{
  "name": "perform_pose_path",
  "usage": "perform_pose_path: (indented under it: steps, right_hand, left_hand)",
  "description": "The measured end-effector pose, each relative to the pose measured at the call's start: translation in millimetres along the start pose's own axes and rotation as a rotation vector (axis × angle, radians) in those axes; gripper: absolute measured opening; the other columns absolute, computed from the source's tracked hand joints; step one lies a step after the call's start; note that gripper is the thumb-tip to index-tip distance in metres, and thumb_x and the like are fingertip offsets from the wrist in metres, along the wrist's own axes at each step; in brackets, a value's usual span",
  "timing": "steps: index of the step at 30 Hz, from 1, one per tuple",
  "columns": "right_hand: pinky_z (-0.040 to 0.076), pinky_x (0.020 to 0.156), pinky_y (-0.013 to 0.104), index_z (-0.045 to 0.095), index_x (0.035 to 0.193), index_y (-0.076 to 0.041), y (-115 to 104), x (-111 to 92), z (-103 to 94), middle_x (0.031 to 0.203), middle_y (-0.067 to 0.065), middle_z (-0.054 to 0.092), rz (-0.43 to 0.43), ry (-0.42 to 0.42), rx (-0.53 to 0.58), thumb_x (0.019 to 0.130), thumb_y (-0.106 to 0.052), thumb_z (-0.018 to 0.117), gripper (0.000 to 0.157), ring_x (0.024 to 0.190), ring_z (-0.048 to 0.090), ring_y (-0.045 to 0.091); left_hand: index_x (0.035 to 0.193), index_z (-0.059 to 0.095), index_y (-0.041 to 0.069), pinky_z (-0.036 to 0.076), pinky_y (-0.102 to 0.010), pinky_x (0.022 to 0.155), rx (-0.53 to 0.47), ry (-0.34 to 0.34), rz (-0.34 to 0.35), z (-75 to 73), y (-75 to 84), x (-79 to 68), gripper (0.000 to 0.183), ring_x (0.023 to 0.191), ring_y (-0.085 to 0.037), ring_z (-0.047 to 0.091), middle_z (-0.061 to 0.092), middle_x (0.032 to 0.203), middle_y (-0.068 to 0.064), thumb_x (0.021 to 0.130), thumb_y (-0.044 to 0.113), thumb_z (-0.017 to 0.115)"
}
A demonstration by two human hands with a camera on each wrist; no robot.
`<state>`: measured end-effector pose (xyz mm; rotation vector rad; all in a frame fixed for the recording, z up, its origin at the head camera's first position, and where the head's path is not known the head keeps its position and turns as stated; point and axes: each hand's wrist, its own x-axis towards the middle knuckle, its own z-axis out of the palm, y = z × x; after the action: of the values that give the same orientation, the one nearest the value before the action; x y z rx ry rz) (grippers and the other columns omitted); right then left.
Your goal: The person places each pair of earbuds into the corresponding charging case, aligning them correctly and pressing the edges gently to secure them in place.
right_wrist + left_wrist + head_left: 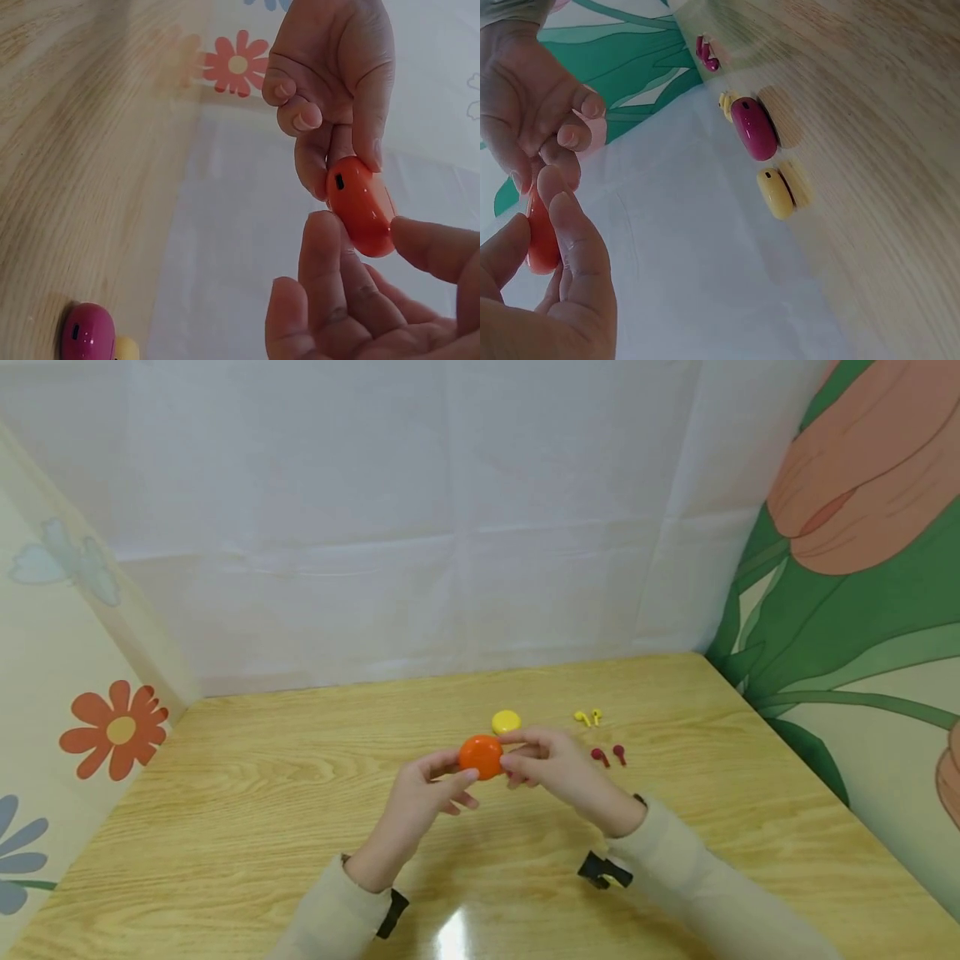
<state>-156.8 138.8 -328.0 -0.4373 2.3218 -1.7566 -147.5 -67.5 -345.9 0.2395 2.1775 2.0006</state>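
Head view puts the orange case [481, 757] between the person's two hands, held up off the tabletop [285, 793]. The left hand [420, 793] has the case's left edge pinched between thumb and fingers; the right hand [557, 770] pinches its right edge the same way, the remaining fingers loosely bent. Both palms stay off the case, which sits out at the fingertips. From the right wrist, a small dark slot [340, 182] shows on the case's side. On the tabletop, a magenta case [754, 129] and a yellow case [776, 193] lie near each other, beyond the hands. Yellow earbuds [588, 718] and magenta earbuds [608, 755] lie to the right.
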Motion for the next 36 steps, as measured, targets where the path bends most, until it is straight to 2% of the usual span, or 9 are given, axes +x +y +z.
perform_pose_path:
  steps: [7, 19, 29, 36]
  right_hand:
    - [0.053, 0.076, 0.04, 0.047, 0.139, 0.005, 6, 3, 6.7, 0.099, 0.015, 0.071, 0.007, -0.049, 0.036, 0.096, -0.012, 0.062, 0.048, 0.078, 0.067, 0.023]
    - [0.052, 0.074, 0.039, 0.053, 0.135, 0.003, 10, 8, 19.5, 0.095, 0.014, 0.072, 0.03, -0.048, 0.07, 0.095, -0.009, 0.062, 0.043, 0.074, 0.066, 0.022]
    - [0.051, 0.069, 0.033, 0.055, 0.134, 0.001, 15, 12, 29.3, 0.095, 0.015, 0.073, 0.058, -0.049, 0.089, 0.094, -0.009, 0.063, 0.042, 0.071, 0.067, 0.02]
    - [0.053, 0.074, 0.043, 0.056, 0.133, 0.001, 14, 14, 35.7, 0.096, 0.015, 0.073, 0.075, -0.047, 0.103, 0.094, -0.01, 0.064, 0.042, 0.073, 0.067, 0.024]
  left_hand:
    - [0.12, 0.063, -0.005, 0.053, -0.034, 0.064, 0.014, 0.034, -0.026, -6.6, -1.5, -2.1, 0.036, 0.067, -0.019, 0.068, 0.071, 0.1, -0.014, 0.09, 0.013, 0.069]
    - [0.125, 0.061, -0.003, 0.053, -0.037, 0.065, 0.054, 0.039, -0.058, -19.3, -3.7, -4.3, 0.038, 0.066, -0.022, 0.069, 0.072, 0.099, -0.016, 0.091, 0.011, 0.069]
    - [0.126, 0.059, -0.004, 0.053, -0.036, 0.065, 0.081, 0.031, -0.062, -27.7, -6.8, -7.1, 0.039, 0.067, -0.023, 0.069, 0.071, 0.1, -0.017, 0.091, 0.011, 0.069]
    - [0.127, 0.058, -0.005, 0.053, -0.034, 0.064, 0.102, 0.03, -0.078, -33.7, -8.5, -9.4, 0.04, 0.067, -0.022, 0.069, 0.071, 0.101, -0.018, 0.091, 0.01, 0.068]
